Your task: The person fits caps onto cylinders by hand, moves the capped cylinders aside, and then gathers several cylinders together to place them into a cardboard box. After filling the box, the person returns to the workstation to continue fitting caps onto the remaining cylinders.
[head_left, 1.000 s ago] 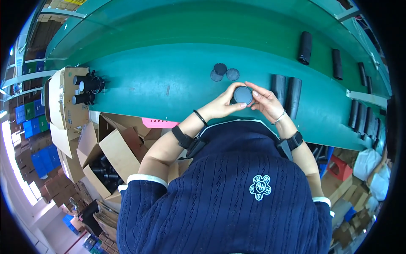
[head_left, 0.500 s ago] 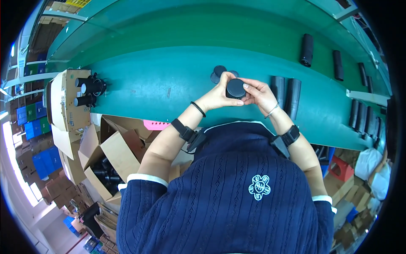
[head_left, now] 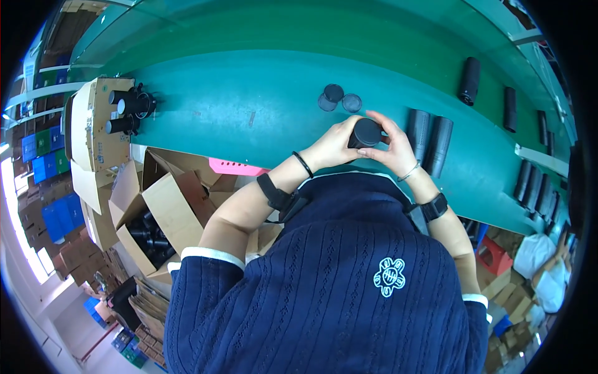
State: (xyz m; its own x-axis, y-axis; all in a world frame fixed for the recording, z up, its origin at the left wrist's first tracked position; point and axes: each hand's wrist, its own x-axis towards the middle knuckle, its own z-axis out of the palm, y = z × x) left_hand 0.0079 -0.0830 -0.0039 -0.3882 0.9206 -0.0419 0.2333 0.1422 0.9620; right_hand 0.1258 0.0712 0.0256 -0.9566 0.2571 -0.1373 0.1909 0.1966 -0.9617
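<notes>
Between my hands, close to my chest, is a black cylinder (head_left: pixel 366 133) with a round, flat top turned upward. My left hand (head_left: pixel 335 144) wraps round its left side. My right hand (head_left: pixel 393 148) grips it from the right, with the thumb on the near side and the fingers curved round the far side. The cylinder's lower part is hidden. Just beyond my hands, several round black caps lie on the green table; one cap (head_left: pixel 334 93) overlaps another, and a greyish cap (head_left: pixel 352 103) sits beside them. Right of my right hand lie two black tubes (head_left: pixel 440 146), side by side.
At the table's (head_left: pixel 205 103) left end, black cylindrical parts (head_left: pixel 132 106) sit by a cardboard box (head_left: pixel 112 124). Below the edge are an open carton (head_left: pixel 146 240) of black parts and a pink basket (head_left: pixel 237 167). More black tubes (head_left: pixel 470 81) lie toward the right.
My hands have drawn slightly away from the caps, which now show fully. The black cylinder has tilted, showing more of its side, and my right fingers have shifted round to its far side.
</notes>
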